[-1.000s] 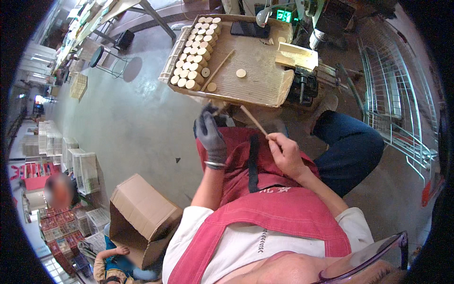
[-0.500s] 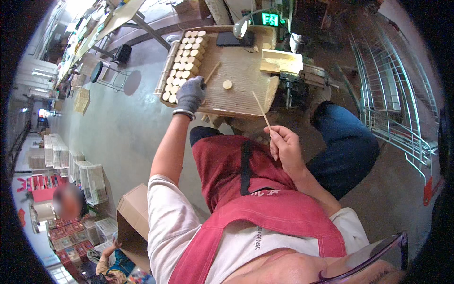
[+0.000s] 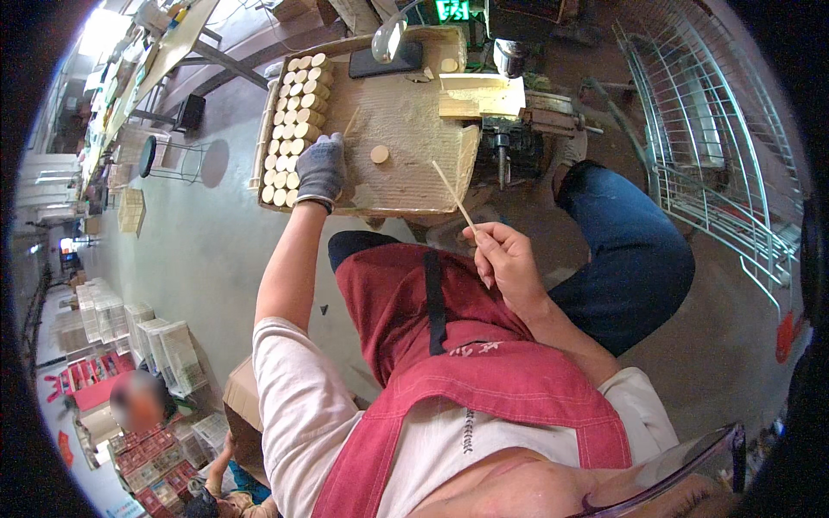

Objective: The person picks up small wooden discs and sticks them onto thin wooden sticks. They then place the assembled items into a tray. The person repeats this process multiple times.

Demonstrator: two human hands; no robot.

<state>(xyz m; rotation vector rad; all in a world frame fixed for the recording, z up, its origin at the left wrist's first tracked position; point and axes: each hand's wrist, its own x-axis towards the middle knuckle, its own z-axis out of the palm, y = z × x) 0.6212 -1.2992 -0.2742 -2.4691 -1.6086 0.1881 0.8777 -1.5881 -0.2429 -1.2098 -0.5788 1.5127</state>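
My left hand (image 3: 322, 168), in a grey glove, is curled at the right edge of a block of pale round wooden pieces (image 3: 294, 112) standing in close rows. A thin wooden stick (image 3: 352, 120) juts up from its fingers. Bare, my right hand (image 3: 503, 259) pinches another thin wooden stick (image 3: 452, 193) by its lower end, over my lap near the tray's front edge. One loose wooden disc (image 3: 379, 154) lies on the ribbed cardboard tray (image 3: 410, 129) between the hands. The glove hides part of the nearest row.
A dark flat device (image 3: 386, 59) and a lamp (image 3: 390, 36) are at the tray's far side. Right of it stands a clamp-like machine (image 3: 503, 142) with a wooden block (image 3: 482, 95). A wire rack (image 3: 717, 173) rises at right; a stool (image 3: 148, 156) stands left. Another person (image 3: 237, 496) is at lower left.
The view has shifted, carrying the tray leftward in it. The stick at my left hand stands more upright and shows shorter. My right hand keeps its stick in nearly the same pose.
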